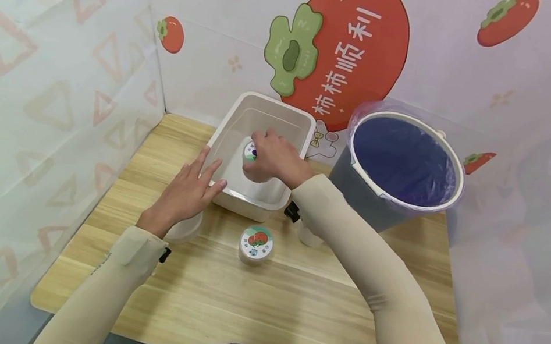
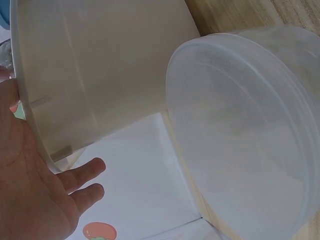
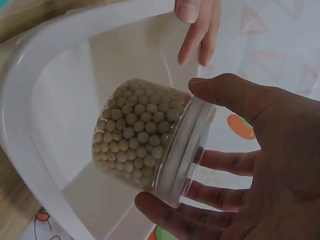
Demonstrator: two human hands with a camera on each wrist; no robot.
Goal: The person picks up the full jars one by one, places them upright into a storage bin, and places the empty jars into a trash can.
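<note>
My right hand (image 1: 279,159) grips a clear jar (image 3: 137,132) full of round beige balls, its thumb and fingers around the lid (image 3: 185,150). The jar is held within the white plastic tub (image 1: 232,180); the head view shows little more than its printed lid. At the tub's near left side, my left hand (image 1: 184,197) has its fingers spread and touches the rim. Under that hand's wrist stands a round translucent container (image 2: 240,130), partly covered in the head view. A second jar (image 1: 256,244) with a tomato-like fruit on its lid stands in front of the tub.
To the tub's right stands a grey bucket (image 1: 358,186) lined with a clear plastic bag. A small pale container (image 1: 307,236) shows partly from under the right sleeve. Printed sheets (image 1: 212,57) wall in the wooden table (image 1: 220,299) at the back and sides.
</note>
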